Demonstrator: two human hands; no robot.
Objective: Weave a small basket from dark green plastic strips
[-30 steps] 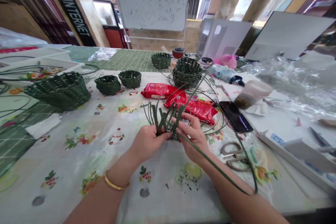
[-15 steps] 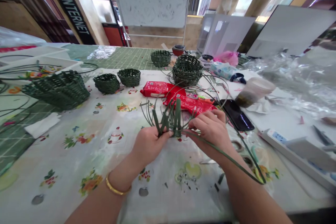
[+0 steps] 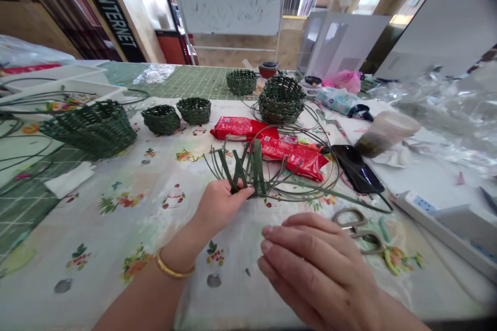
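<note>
1. Unfinished basket (image 3: pixel 252 170): one, woven of dark green strips, lying on the floral tablecloth (image 3: pixel 116 238) just in front of the red packets. It is a small, flat woven base, with about a dozen strips fanning upward and outward, unwoven. One long strip trails right toward the phone.
2. Left hand (image 3: pixel 221 209): closed, fingers curled, gripping the near edge of the unfinished basket. One gold bangle (image 3: pixel 174 271) circles the wrist.
3. Right hand (image 3: pixel 310 269): open, fingers loosely together, raised in the foreground and touching nothing visible. It is nearest the scissors.
4. Woven baskets (image 3: pixel 161 119): five, all dark green. Three stand in a row left of centre, the largest (image 3: pixel 93 129) tilted; one (image 3: pixel 241 81) stands on the green cutting mat (image 3: pixel 186 83); the fifth (image 3: pixel 281 100) stands behind the red packets, among loops of loose strips (image 3: pixel 310 165).
5. Red packets (image 3: pixel 240 128): two, lying flat, side by side and overlapping.
6. Scissors (image 3: pixel 359 230): one pair, handles toward the hands, lying on the tablecloth.
7. Phone (image 3: pixel 357 168): one, black, lying right of the packets.
8. Plastic tub (image 3: pixel 386 133): one, lying on its side, farther right.
</note>
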